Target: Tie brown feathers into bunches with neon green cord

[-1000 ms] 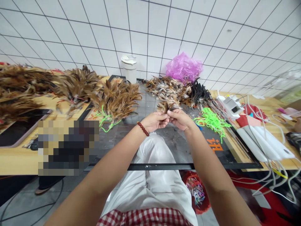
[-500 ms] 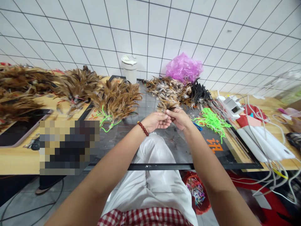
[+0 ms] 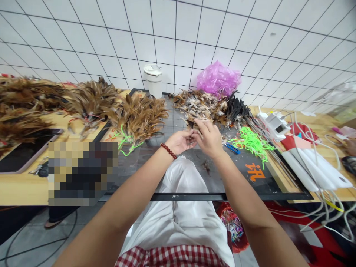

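Note:
My left hand [image 3: 179, 141], with a red bead bracelet on its wrist, and my right hand [image 3: 209, 138] meet above the dark cutting mat [image 3: 155, 167]. Both have their fingers pinched together on a small bunch of brown feathers [image 3: 191, 125] that shows between and just above the fingertips. The right hand lies partly over the bunch, so most of it is hidden. Right behind the hands lies a pile of speckled loose feathers [image 3: 198, 105]. A bundle of brown feathers tied with green cord [image 3: 139, 116] rests to the left of my left hand.
Green cords [image 3: 251, 142] and a blue tool [image 3: 232, 148] lie right of my right hand. A white cup [image 3: 152, 79] and pink bag [image 3: 217, 78] stand by the tiled wall. White cables and a power strip [image 3: 275, 124] crowd the right; more feather bundles [image 3: 33, 100] and a tablet [image 3: 26, 150] the left.
My right hand has lifted and moved forward over the feather bunch, toward the speckled pile. The left hand has stayed nearly in place. The blue tool is now uncovered.

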{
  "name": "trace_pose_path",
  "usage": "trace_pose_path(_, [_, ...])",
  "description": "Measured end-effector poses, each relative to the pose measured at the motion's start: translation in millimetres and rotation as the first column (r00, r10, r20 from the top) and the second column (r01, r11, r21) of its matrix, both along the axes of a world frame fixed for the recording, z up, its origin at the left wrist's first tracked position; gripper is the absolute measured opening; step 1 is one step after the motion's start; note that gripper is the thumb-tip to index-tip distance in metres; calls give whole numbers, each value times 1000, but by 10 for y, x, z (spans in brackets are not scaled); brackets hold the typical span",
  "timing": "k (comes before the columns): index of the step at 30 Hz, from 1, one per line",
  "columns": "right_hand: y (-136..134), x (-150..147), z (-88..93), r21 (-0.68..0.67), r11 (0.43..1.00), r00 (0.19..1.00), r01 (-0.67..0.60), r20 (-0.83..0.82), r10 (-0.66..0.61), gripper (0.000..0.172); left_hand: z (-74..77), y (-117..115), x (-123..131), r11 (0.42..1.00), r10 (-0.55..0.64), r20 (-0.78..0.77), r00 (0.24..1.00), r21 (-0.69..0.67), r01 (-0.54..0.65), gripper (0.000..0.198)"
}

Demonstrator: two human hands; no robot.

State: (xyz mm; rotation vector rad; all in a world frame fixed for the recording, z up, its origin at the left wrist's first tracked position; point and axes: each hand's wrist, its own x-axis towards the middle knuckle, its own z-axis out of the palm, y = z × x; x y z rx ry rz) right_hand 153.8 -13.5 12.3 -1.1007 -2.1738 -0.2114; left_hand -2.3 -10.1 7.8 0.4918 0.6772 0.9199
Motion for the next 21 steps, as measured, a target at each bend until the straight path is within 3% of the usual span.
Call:
trace_pose_path(5, [12, 19, -5, 46, 999, 995, 20, 100, -25, 69, -14, 12, 4, 999, 36, 68, 997, -5, -36, 11])
trace_pose_path(12, [-1, 16, 12, 46, 998, 997, 41, 68, -44, 61, 0, -20, 30, 999, 36, 32, 999, -39, -34, 11])
trace_pose_path(15, [2, -8, 29, -29, 999, 998, 22, -64, -24, 60, 7, -18, 23, 999, 51, 31, 998, -13, -51, 10])
trace_pose_path(17, [28, -28, 32, -168, 986, 958, -21, -286, -28, 58, 20, -18, 26, 994, 101, -22, 995, 47, -100, 8])
trace_pose_path(19, [68, -43, 25, -389, 905, 851, -172, -522, -63, 49, 38, -29, 43, 978, 167, -157, 973, 154, -143, 8])
trace_pose_path(21, [106, -48, 13, -551, 750, 742, -365, -659, -124, 38, 53, -48, 75, 955, 222, -323, 920, 264, -138, 12])
